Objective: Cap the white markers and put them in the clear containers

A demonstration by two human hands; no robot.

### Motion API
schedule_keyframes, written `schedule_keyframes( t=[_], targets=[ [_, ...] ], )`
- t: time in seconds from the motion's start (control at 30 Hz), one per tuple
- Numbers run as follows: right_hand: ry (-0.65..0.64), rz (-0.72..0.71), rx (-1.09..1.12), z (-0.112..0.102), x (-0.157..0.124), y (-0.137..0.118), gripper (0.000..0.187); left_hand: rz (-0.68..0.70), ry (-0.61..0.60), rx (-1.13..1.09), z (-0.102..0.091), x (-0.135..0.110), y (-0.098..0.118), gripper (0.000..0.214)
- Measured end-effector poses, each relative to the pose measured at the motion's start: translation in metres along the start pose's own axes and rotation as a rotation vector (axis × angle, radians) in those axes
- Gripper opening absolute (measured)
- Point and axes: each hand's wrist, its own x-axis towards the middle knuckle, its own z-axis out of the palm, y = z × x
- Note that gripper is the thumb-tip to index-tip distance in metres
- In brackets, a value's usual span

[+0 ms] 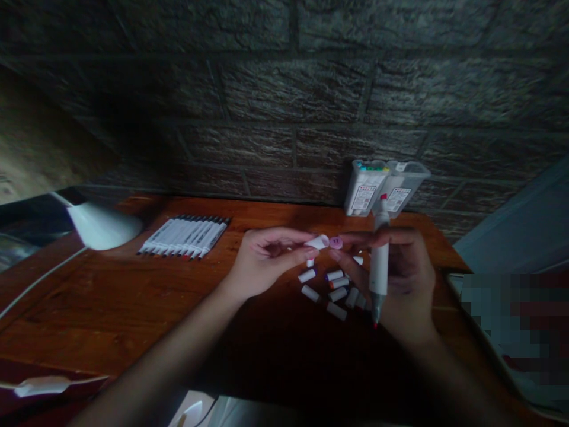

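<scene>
My left hand [262, 258] pinches a white marker cap [317, 242] between thumb and fingers. My right hand [400, 273] is closed round a white marker [379, 261] held upright, its red tip pointing down, and its fingertips also pinch a small cap with a purple end [336, 242]. The two caps almost touch above the wooden desk [133, 296]. Several loose white caps [335, 290] lie on the desk just below my hands.
A row of several white markers [184, 236] lies at the back left. Two clear marker boxes [384, 187] stand against the brick wall. A white lamp [100, 224] sits at the left edge. A pixelated area is at the right.
</scene>
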Motion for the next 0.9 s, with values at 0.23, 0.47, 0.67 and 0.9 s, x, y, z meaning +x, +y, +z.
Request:
schedule_keyframes(
  t=[0.23, 0.47, 0.67, 0.9],
  targets=[
    [-0.037, 0.038, 0.041, 0.000, -0.002, 0.003, 0.040, 0.049, 0.005, 0.023, -0.001, 0.001, -0.001, 0.024],
    [-0.047, 0.032, 0.006, -0.001, -0.001, 0.003, 0.040, 0.073, -0.015, 0.006, -0.001, 0.002, -0.001, 0.020],
    [-0.006, 0.051, -0.022, -0.006, 0.007, 0.010, 0.036, 0.050, 0.016, 0.083, -0.005, 0.006, 0.001, 0.017],
    [-0.008, 0.171, -0.022, -0.018, 0.020, 0.026, 0.037, -0.037, -0.116, 0.328, -0.024, 0.011, -0.003, 0.018]
  ],
)
